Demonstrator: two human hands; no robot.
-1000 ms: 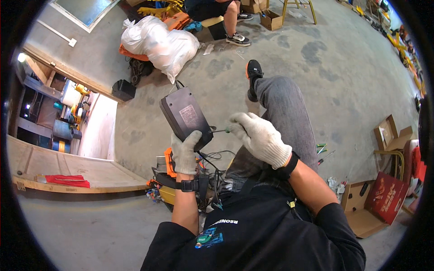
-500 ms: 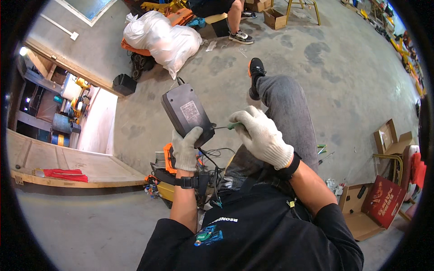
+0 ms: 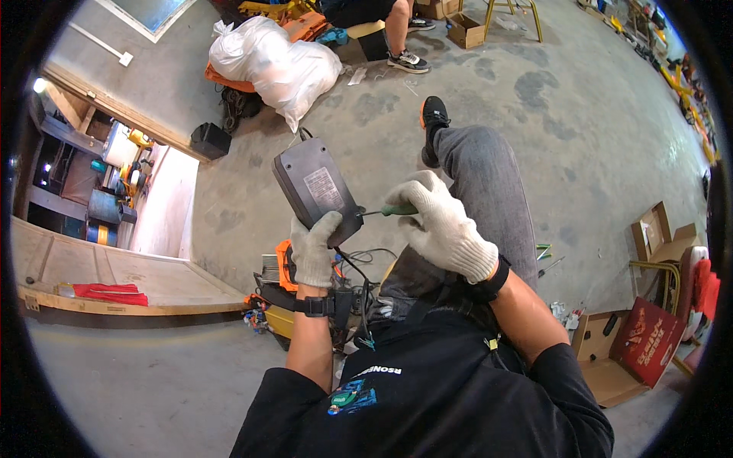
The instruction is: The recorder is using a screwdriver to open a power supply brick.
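A dark grey power adapter box (image 3: 309, 172) with a pale label and screw holes at its corners is held up over the floor, tilted. My left hand (image 3: 311, 248), in a white knit glove, grips its lower end, thumb across the near face. Black cables (image 3: 305, 133) leave the box at both ends. In my gloved right hand (image 3: 443, 229) is a screwdriver (image 3: 399, 209) with a green handle, pinched between thumb and fingers. Its thin shaft points left, and the tip meets the box's lower right corner.
Below the box, an orange and yellow tool pile (image 3: 281, 305) and loose cables lie by my leg. Pliers (image 3: 543, 251) rest on the floor to the right, near open cardboard boxes (image 3: 599, 366). White sacks (image 3: 275, 69) and another person's leg (image 3: 396, 34) are at the far side.
The fingers of my right hand have shifted on the screwdriver, and more of its green handle shows. The box and my left hand stay nearly still.
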